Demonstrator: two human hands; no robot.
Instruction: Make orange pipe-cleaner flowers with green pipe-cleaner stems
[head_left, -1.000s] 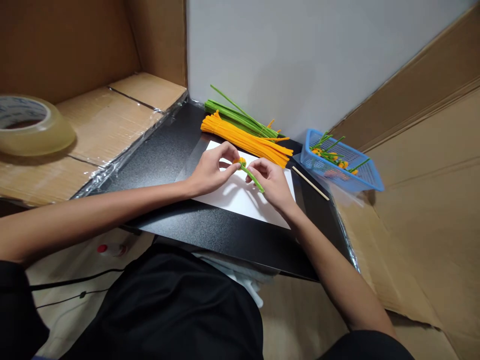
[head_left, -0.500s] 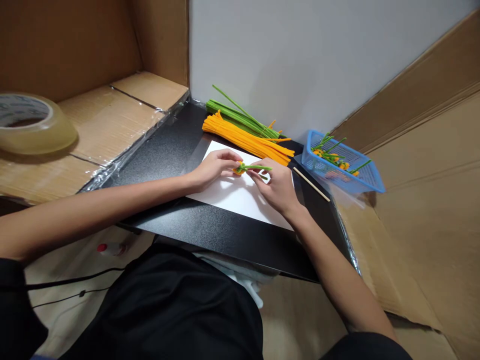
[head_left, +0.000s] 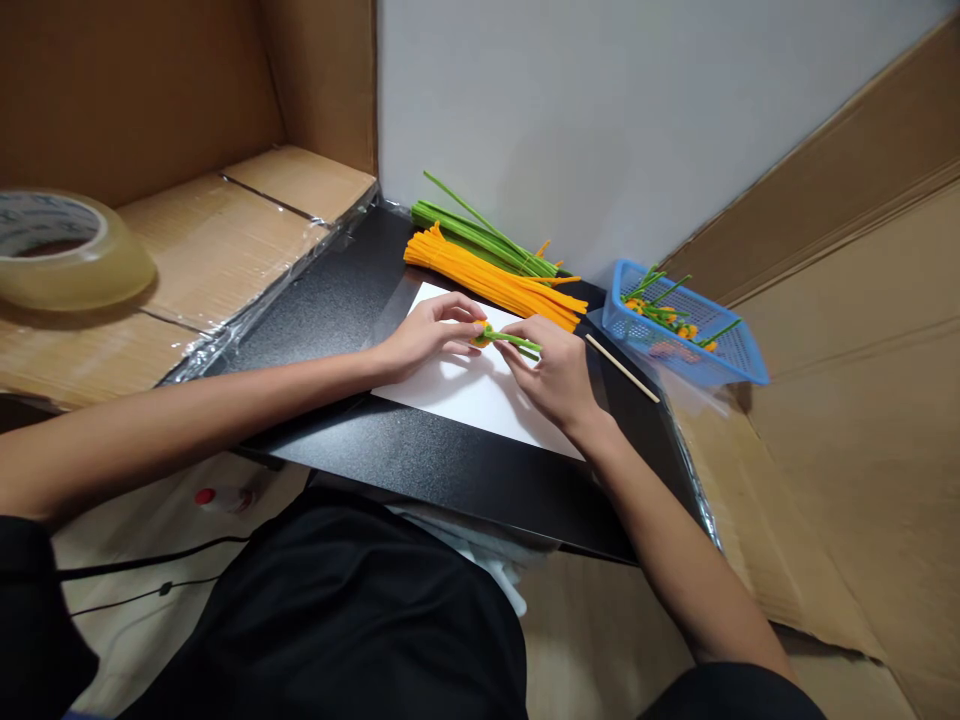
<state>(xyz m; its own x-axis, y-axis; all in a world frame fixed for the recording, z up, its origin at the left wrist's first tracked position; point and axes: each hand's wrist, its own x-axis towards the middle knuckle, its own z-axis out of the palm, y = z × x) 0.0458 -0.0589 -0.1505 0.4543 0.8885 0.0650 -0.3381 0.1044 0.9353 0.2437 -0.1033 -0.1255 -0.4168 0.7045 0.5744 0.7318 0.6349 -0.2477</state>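
Above a white sheet of paper (head_left: 450, 390), both hands hold one small pipe-cleaner flower (head_left: 482, 335), with an orange head and green stem ends. The fingers of my left hand (head_left: 429, 335) are pinched on the orange head. My right hand (head_left: 551, 370) is closed on the green stems, which point right and lie close together. Behind the hands lie a bundle of orange pipe cleaners (head_left: 491, 275) and, farther back, a bundle of green pipe cleaners (head_left: 480, 235). A thin wooden stick (head_left: 622, 368) rests just right of my right hand.
A blue plastic basket (head_left: 739, 372) at the right holds several orange-and-green flowers. On cardboard at the left sits a large roll of clear tape (head_left: 82, 275). The black tabletop (head_left: 360, 430) meets a white wall (head_left: 600, 120). A red-capped bottle (head_left: 223, 498) is below on the floor.
The two green stem ends, spread apart before, now run closer together in my right hand's fingers. Both hands have stayed in nearly the same place.
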